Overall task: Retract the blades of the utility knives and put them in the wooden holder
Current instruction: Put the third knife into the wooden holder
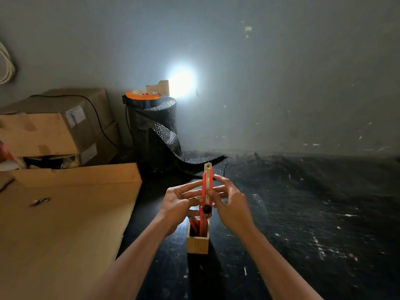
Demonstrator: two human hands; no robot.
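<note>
Knife (206, 191) upright between both hands, above the wooden holder (197, 240), blade (207, 167) still out at 12 o'clock. Left hand (179, 202) and right hand (229, 202) pinch the red body; black slider knob (207, 208) at its lower end. Risk: fingers beside the exposed blade; a slip on the slider could cut. Holder already has red knives; their count and blades are hidden. Dark table (303, 213) makes the contact points hard to read.
</note>
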